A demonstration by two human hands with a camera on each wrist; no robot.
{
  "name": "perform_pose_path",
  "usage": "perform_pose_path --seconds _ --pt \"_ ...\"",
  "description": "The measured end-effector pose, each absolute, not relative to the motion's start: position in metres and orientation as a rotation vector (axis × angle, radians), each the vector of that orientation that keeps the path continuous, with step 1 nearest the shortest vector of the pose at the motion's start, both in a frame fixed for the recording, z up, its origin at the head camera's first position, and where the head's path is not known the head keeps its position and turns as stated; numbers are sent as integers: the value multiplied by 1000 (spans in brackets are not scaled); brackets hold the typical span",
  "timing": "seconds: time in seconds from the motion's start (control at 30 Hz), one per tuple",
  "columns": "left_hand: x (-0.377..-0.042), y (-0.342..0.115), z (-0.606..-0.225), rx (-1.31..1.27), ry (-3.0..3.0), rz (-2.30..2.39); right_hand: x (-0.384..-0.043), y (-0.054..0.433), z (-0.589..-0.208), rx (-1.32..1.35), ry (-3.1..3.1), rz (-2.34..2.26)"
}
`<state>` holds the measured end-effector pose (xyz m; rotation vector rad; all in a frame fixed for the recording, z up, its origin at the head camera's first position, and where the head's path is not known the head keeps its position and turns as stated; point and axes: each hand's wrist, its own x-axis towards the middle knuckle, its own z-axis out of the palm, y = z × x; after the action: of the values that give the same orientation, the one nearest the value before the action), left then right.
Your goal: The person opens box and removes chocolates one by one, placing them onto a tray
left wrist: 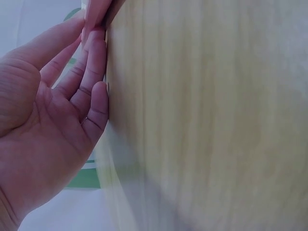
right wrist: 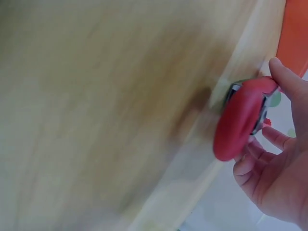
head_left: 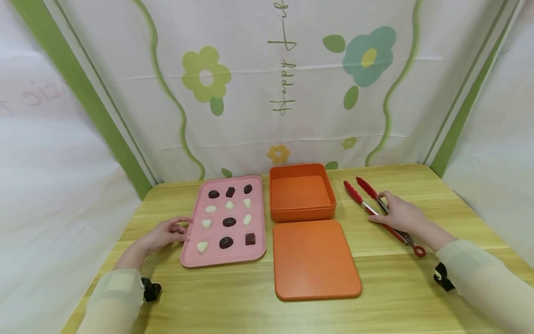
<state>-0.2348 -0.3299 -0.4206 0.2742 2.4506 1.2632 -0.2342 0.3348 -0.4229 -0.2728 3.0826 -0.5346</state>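
Note:
At the left edge of a pink tray (head_left: 257,250), my left hand (head_left: 167,234) pinches the rim between thumb and curled fingers; the left wrist view shows this hand (left wrist: 57,106) from the palm side. Dark chocolates (head_left: 229,222) and white chocolates (head_left: 202,247) lie in rows on the tray. On the right, my right hand (head_left: 400,214) grips red-and-silver tongs (head_left: 362,200) across the middle, thumb on one side and fingers on the other. The tongs' arms are spread apart at the red tips. Up close, the right wrist view shows the tongs' red handle end (right wrist: 240,120).
An open orange box (head_left: 302,213) stands at the back middle, with nothing seen inside. Its flat orange lid (head_left: 317,260) lies in front of it, between tray and tongs. A patterned curtain (head_left: 250,93) hangs behind the wooden table (head_left: 233,301).

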Motion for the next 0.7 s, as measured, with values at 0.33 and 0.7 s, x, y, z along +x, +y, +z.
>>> perform_pose_path --seconds 0.33,0.7 --pt "-243 -331 -421 265 2430 1278 -217 337 -403 -226 3061 -573" --pt "-223 -337 -409 214 2494 1364 -191 328 -376 -255 3082 -668"
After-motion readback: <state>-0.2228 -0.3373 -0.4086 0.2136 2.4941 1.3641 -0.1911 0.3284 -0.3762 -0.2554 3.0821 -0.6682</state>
